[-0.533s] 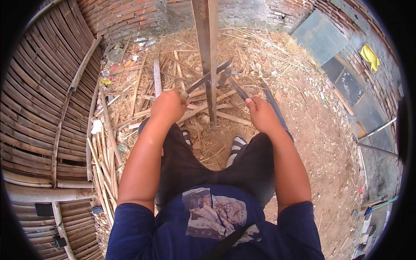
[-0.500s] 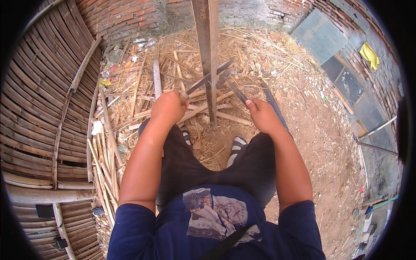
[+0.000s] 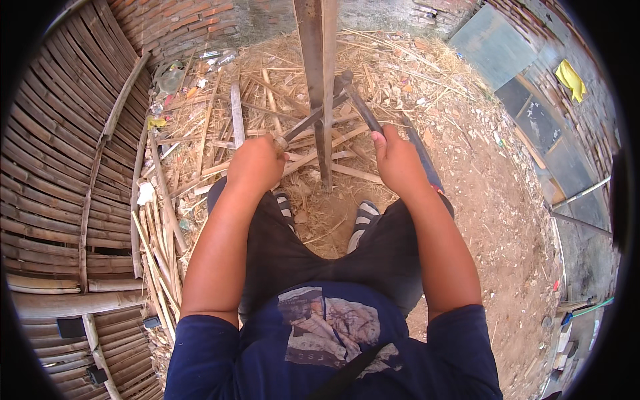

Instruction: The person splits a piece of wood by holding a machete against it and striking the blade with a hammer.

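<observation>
An upright bamboo pole (image 3: 311,60), split lengthwise, stands between my feet. My left hand (image 3: 257,163) is closed around the wooden handle of a machete (image 3: 305,125). Its dark blade slants up to the right across the pole and seems lodged in the split. My right hand (image 3: 400,160) grips a hammer (image 3: 364,111) by its dark handle. The hammer head is up by the blade's far end, right of the pole; whether they touch I cannot tell.
Split bamboo strips (image 3: 270,100) and shavings litter the ground ahead. A long dark piece (image 3: 421,153) lies beside my right thigh. A bamboo slat wall (image 3: 60,167) stands left, with poles (image 3: 157,247) along it. A brick wall (image 3: 180,27) is behind; panels (image 3: 493,47) lean at right.
My right hand has shifted slightly left and up, and the hammer head has risen from below the blade to its far end. My left hand and the machete have barely moved.
</observation>
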Action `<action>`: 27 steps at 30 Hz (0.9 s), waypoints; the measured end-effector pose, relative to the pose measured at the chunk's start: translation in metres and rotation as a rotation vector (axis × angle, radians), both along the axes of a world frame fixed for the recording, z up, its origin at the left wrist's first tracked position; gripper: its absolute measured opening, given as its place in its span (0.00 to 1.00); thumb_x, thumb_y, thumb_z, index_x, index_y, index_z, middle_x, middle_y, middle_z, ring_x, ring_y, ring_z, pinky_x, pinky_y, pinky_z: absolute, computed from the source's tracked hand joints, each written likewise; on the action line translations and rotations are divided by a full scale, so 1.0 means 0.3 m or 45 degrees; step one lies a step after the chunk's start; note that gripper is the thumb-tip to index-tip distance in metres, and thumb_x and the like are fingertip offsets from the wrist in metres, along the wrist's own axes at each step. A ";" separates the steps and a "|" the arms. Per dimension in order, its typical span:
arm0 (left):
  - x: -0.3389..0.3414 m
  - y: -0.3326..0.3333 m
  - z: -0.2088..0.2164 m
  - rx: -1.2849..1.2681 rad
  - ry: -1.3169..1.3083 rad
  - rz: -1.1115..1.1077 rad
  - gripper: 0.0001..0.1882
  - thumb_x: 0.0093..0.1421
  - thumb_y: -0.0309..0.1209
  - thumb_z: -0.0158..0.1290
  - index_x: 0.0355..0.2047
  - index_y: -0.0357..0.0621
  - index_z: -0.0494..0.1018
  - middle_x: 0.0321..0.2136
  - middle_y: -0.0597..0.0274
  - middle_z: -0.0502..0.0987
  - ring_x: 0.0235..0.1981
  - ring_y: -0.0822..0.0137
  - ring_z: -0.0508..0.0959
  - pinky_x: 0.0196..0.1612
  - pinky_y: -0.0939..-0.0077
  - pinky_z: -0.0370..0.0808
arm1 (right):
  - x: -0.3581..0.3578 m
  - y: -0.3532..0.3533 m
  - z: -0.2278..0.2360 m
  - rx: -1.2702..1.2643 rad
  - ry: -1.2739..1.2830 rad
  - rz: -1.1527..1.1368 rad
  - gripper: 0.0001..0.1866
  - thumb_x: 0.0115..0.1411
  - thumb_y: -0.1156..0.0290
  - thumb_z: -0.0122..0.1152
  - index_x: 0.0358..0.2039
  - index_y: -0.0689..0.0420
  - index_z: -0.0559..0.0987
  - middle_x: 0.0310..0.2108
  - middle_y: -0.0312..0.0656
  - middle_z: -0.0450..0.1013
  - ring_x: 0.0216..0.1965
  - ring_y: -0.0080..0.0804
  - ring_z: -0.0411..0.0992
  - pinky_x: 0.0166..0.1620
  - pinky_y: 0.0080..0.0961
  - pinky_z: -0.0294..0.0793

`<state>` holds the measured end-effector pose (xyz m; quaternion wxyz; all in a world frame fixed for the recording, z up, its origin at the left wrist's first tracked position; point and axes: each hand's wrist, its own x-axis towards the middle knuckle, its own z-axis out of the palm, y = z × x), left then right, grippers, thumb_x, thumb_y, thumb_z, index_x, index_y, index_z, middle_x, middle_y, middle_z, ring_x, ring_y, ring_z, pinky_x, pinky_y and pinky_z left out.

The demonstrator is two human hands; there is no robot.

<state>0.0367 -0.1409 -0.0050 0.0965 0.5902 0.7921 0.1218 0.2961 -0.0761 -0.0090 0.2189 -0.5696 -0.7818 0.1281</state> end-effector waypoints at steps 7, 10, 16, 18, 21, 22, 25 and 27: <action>0.001 -0.018 -0.015 0.002 -0.008 -0.018 0.17 0.59 0.38 0.63 0.39 0.34 0.78 0.35 0.39 0.82 0.41 0.42 0.82 0.46 0.52 0.79 | 0.046 0.064 0.004 -0.040 0.212 0.002 0.23 0.74 0.53 0.44 0.40 0.62 0.76 0.29 0.58 0.77 0.35 0.62 0.76 0.38 0.50 0.73; -0.012 -0.017 -0.029 0.002 -0.014 -0.012 0.17 0.59 0.38 0.63 0.39 0.35 0.78 0.35 0.39 0.82 0.41 0.42 0.82 0.46 0.52 0.79 | 0.062 0.016 0.138 0.015 0.483 -0.059 0.22 0.75 0.54 0.43 0.40 0.62 0.76 0.28 0.57 0.76 0.33 0.59 0.76 0.36 0.45 0.72; -0.009 -0.007 -0.028 -0.022 0.002 -0.016 0.18 0.60 0.39 0.63 0.40 0.35 0.78 0.36 0.40 0.82 0.42 0.42 0.82 0.47 0.52 0.79 | 0.035 -0.027 0.141 0.190 0.563 -0.080 0.22 0.75 0.54 0.43 0.43 0.62 0.74 0.26 0.57 0.75 0.29 0.59 0.76 0.33 0.46 0.72; 0.004 -0.004 -0.022 -0.032 0.001 -0.013 0.18 0.60 0.39 0.63 0.40 0.35 0.78 0.37 0.40 0.82 0.43 0.42 0.82 0.47 0.52 0.79 | 0.031 -0.005 0.020 0.134 0.332 -0.055 0.21 0.75 0.54 0.44 0.45 0.61 0.73 0.26 0.58 0.75 0.29 0.61 0.75 0.33 0.48 0.72; 0.009 -0.002 -0.002 -0.053 0.003 0.000 0.18 0.60 0.39 0.63 0.41 0.35 0.79 0.37 0.40 0.82 0.43 0.42 0.82 0.47 0.52 0.79 | 0.028 0.020 -0.079 -0.018 0.078 0.010 0.21 0.74 0.53 0.45 0.46 0.61 0.73 0.26 0.59 0.75 0.30 0.63 0.74 0.34 0.50 0.71; 0.002 -0.001 -0.008 -0.057 -0.005 -0.001 0.18 0.60 0.39 0.63 0.42 0.35 0.79 0.38 0.40 0.82 0.44 0.43 0.82 0.47 0.52 0.79 | 0.033 0.013 -0.071 -0.032 0.092 0.008 0.21 0.74 0.53 0.45 0.45 0.61 0.73 0.27 0.59 0.75 0.30 0.64 0.74 0.35 0.51 0.71; -0.001 -0.014 -0.010 -0.082 -0.019 0.027 0.18 0.60 0.38 0.63 0.42 0.35 0.79 0.39 0.40 0.82 0.44 0.43 0.82 0.48 0.52 0.79 | 0.062 0.031 -0.014 -0.069 0.183 0.043 0.22 0.74 0.52 0.45 0.42 0.61 0.75 0.26 0.58 0.75 0.30 0.63 0.74 0.35 0.49 0.71; -0.003 -0.013 -0.013 -0.077 -0.019 0.035 0.18 0.60 0.38 0.62 0.42 0.35 0.79 0.39 0.41 0.82 0.44 0.43 0.82 0.48 0.52 0.79 | 0.073 0.029 0.049 -0.036 0.309 0.030 0.22 0.74 0.52 0.45 0.40 0.61 0.75 0.25 0.56 0.75 0.29 0.60 0.74 0.35 0.47 0.71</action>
